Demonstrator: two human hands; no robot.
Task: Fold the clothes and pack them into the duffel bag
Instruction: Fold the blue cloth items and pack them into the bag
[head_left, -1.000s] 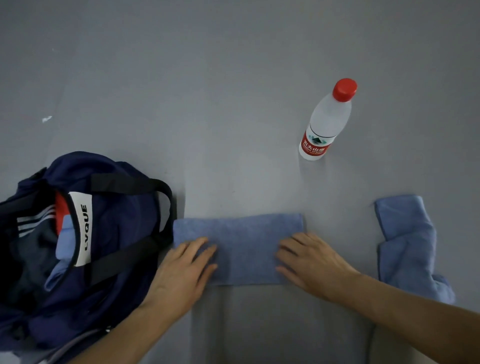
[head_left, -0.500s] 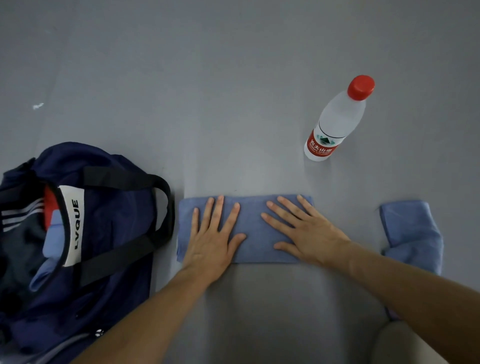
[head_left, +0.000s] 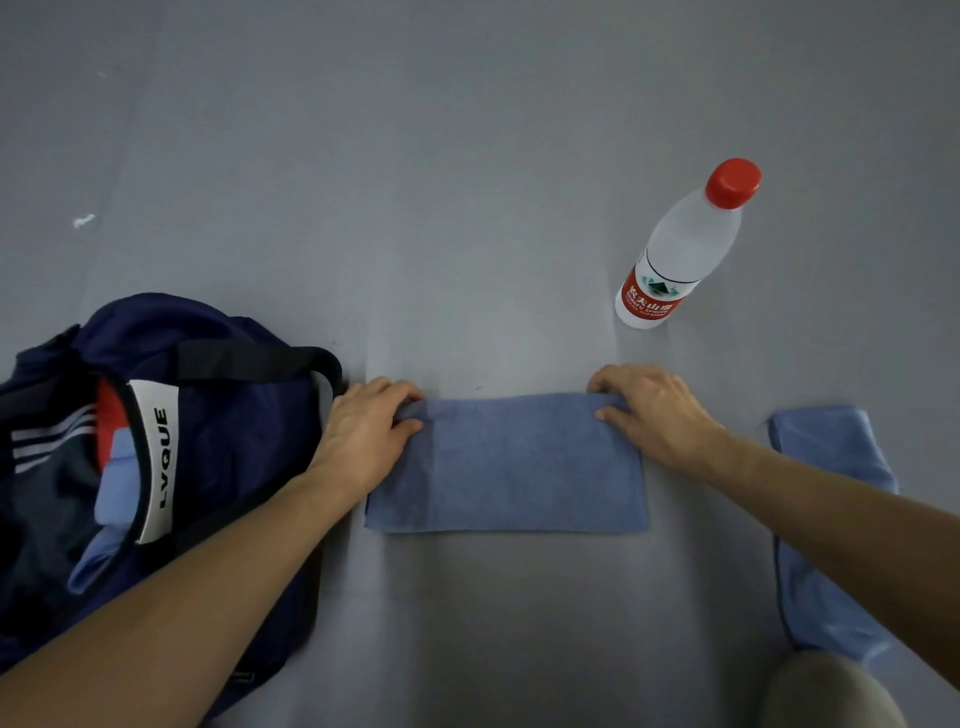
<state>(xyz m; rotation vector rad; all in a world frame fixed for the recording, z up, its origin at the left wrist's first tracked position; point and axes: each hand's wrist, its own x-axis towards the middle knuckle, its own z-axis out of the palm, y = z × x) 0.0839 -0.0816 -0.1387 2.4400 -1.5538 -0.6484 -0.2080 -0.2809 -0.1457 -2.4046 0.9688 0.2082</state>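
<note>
2 far corners of the folded blue towel (head_left: 509, 467) are pinched in our hands, left hand (head_left: 363, 428) on the left corner, right hand (head_left: 655, 410) on the right. We see the towel flat on the grey surface, just beside the open navy duffel bag (head_left: 239, 415); 1 more blue cloth (head_left: 826, 457) lies under our right forearm.

Dim, even, bluish light with soft shadows; wide-angle bending at the edges, slight softness.
</note>
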